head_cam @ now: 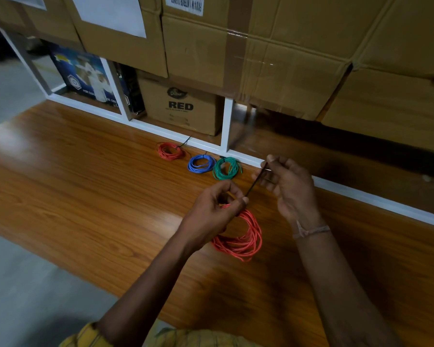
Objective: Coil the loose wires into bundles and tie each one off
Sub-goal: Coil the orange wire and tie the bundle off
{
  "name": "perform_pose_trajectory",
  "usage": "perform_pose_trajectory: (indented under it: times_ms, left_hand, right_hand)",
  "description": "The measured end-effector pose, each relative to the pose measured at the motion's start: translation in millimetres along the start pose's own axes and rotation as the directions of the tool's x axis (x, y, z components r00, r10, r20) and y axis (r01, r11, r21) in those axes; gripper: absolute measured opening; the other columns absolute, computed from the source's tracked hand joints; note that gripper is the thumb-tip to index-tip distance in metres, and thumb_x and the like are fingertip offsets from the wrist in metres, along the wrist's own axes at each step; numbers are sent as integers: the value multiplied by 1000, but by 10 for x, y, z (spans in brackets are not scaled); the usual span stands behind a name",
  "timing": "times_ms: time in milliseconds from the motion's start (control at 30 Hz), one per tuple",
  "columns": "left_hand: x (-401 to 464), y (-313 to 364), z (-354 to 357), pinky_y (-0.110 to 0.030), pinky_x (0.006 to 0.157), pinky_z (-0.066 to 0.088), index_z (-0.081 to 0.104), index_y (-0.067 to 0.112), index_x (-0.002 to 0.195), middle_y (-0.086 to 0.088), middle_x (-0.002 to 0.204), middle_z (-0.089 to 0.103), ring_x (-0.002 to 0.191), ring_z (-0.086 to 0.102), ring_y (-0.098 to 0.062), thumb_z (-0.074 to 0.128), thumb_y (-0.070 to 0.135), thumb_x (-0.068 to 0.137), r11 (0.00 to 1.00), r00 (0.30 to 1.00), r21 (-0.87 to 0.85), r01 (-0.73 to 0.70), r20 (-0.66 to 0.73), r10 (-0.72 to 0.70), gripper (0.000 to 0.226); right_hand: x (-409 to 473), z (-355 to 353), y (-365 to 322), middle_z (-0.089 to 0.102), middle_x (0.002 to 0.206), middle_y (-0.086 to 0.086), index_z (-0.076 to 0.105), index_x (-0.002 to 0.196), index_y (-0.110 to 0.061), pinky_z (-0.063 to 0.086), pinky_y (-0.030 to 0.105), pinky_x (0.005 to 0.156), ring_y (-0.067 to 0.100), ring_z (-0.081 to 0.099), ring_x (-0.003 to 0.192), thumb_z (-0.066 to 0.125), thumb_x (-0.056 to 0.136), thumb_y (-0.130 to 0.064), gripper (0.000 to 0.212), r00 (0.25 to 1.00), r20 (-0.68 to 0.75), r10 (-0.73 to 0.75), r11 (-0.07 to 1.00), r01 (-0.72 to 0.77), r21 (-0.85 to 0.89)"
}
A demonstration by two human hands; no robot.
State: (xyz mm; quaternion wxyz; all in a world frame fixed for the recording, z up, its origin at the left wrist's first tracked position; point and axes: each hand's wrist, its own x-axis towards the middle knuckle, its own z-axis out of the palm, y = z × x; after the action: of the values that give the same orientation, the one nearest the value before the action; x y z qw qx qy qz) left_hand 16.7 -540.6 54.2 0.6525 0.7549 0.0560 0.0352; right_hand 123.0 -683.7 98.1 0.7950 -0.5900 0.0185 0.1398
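- Right now, from the head view, the left hand [217, 205] has its fingers curled around the top of a coil of red-orange wire [243, 236], thumb and forefinger pinched where a thin black tie [256, 180] meets the bundle.
- The coil is a loose round hoop of many thin, smooth, plastic-coated strands; it hangs below the left fingers, its lower arc on or just above the wood, I cannot tell which.
- The right hand [286, 184] has its fingers bent, and its fingertips nip the far end of the tie, which runs as a straight dark strip on a slant between the two hands.
- A pale thread band [311, 231] circles the right wrist.
- Beyond the fingers, three smaller coils lie flat on the wood: a red coil [171, 151] furthest left, a blue coil [201, 163] next to it, and a green coil [227, 168] touching the blue one and nearest the right fingertips. A dark tie tail sticks out of the red one.
- The wooden surface [98, 186] is glossy, orange-brown, with a visible grain and glare patches.
- Past the coils runs a white shelf frame [227, 121]; a brown cardboard box [181, 106] printed "RED" sits in one bay, and large taped cartons [286, 46] are stacked above.
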Motion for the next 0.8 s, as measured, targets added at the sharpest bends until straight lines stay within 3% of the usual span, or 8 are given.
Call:
perform_pose_trajectory:
  times_ms: [100,167,267,367,467,600,733,800]
  left_hand:
    - [14,-23,4,-29,50,43,66,21,96,2,77,64,57,52,-5,71,32,101,999,999,-24,20,-41,-21,13]
    - [34,-48,3,-29,50,44,65,19,95,1,77,64,55,52,-5,72,31,101,999,998,-38,25,-51,-27,15]
    - [55,-62,22,-30,54,48,64,14,94,-1,77,63,60,56,-11,71,25,101,998,999,-67,17,-27,-19,15]
    - [81,-55,34,-28,59,52,61,8,93,-4,76,59,66,57,-9,70,15,102,997,1000,-79,-13,11,14,13]
    - [128,-91,37,-30,54,48,59,9,93,-5,80,60,64,54,-13,69,16,102,999,1000,-41,-5,15,6,15]
    - [176,-182,133,-16,51,37,57,13,82,0,71,57,54,46,-2,68,8,100,999,1000,-52,-18,-9,17,21]
    - [230,-247,209,-15,52,40,57,13,82,-25,85,64,55,47,4,69,8,99,999,999,-6,-53,1,53,21]
    - [289,-287,230,-15,53,39,58,14,84,-19,82,66,55,49,3,69,11,100,1000,1000,-1,-30,5,30,20]
  right_hand:
    - [-58,-30,43,72,85,6,67,94,-11,61,36,81,20,69,83,63,100,-10,7,990,128,55,998,-53,-24]
    - [-86,-32,69,73,88,5,69,95,-12,60,33,80,19,68,86,64,99,-11,6,988,142,58,996,-48,-75]
    - [-82,8,77,71,85,6,69,92,-13,62,31,72,21,69,82,62,100,-11,11,995,92,50,995,-42,-86]
    - [-24,52,95,63,73,6,61,86,-13,59,30,58,18,67,63,58,102,-6,18,998,29,48,996,-46,-79]
    - [85,94,150,57,66,5,55,84,-14,56,27,52,14,61,50,56,102,-3,20,997,-45,57,997,-60,-54]
    - [252,82,271,54,65,5,54,83,-12,49,26,48,11,54,48,54,101,1,23,990,-116,79,994,-87,-63]
    - [384,40,340,53,66,5,53,81,-12,48,25,48,11,52,52,51,101,5,26,977,-168,132,987,-145,-67]
    - [438,8,387,54,66,5,55,82,-11,49,26,48,13,53,53,51,100,5,24,976,-172,132,987,-145,-65]
